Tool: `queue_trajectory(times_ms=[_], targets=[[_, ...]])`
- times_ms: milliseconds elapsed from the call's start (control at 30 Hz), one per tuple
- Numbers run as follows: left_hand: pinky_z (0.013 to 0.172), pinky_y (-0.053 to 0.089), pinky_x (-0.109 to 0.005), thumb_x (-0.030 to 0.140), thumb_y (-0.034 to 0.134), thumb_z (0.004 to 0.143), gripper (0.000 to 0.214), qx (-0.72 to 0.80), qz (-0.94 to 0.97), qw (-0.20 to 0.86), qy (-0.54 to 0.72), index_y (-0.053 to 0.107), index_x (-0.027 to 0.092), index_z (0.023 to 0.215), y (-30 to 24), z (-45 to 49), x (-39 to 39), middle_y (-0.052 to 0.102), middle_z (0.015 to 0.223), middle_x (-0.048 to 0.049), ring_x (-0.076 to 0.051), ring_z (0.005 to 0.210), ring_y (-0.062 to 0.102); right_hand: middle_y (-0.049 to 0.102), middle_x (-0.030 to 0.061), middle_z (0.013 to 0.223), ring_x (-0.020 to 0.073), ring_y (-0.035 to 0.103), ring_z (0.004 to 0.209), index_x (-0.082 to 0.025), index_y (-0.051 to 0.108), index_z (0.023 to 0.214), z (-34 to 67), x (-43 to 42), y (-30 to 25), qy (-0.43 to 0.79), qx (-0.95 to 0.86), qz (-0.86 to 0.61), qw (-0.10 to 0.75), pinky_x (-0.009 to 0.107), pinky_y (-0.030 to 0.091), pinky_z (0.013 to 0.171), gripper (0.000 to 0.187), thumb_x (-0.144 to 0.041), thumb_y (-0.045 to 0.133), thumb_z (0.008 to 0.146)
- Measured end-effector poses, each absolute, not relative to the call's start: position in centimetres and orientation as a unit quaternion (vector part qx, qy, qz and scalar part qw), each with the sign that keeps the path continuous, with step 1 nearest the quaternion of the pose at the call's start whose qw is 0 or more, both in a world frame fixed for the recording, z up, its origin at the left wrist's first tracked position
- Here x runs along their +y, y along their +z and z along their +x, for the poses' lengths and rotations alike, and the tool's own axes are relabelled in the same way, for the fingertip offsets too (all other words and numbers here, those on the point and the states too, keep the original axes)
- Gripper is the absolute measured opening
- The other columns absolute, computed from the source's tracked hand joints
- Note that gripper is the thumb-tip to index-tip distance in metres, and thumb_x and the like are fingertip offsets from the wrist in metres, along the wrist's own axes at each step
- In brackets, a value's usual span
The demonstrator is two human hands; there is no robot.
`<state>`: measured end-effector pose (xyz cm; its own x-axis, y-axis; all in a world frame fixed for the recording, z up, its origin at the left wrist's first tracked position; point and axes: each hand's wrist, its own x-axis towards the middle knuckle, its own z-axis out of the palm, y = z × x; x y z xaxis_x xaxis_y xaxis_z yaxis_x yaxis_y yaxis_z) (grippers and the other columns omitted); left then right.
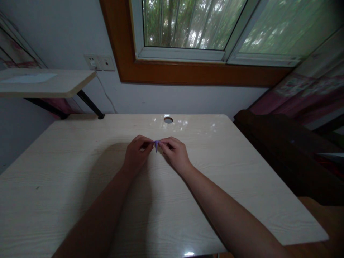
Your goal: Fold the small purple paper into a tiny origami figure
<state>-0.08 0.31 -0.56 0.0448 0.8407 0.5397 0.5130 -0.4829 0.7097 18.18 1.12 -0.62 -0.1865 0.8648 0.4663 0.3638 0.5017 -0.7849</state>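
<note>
A small purple piece, pointed at its lower end and looking like folded paper [156, 146], is held between my two hands over the far middle of the desk. My left hand [137, 152] pinches its left side between thumb and fingertips. From the other side, my right hand [176, 152] grips it in a similar pinch. Fingertips cover the upper edges of the piece, so its full shape is hidden. Both forearms reach in from the near edge.
The pale wood-grain desk [80, 157] has a round cable hole [168, 120] near its back edge. At the left stands a raised shelf [45, 84] on black legs. Behind are wall sockets [99, 62] with a white cord and a wood-framed window [188, 73]. Dark furniture [276, 154] borders the right.
</note>
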Motion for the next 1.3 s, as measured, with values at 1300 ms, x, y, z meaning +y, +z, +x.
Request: queue_trajectory(times_ms=[1300], targets=[[0.07, 0.056, -0.026, 0.03, 0.066, 0.084, 0.012, 0.474, 0.601, 0.335, 0.55, 0.066, 0.018, 0.088, -1.12, 0.01, 0.43, 0.07, 0.077, -0.0019, -0.014, 0.07, 0.068, 0.07, 0.0053, 0.084, 0.0169, 0.065, 0.077, -0.023, 0.074, 0.092, 18.36, 1.02, -0.23, 0.205, -0.734, -0.416, 0.496, 0.029, 0.051, 0.07, 0.015, -0.028, 0.06, 0.092]])
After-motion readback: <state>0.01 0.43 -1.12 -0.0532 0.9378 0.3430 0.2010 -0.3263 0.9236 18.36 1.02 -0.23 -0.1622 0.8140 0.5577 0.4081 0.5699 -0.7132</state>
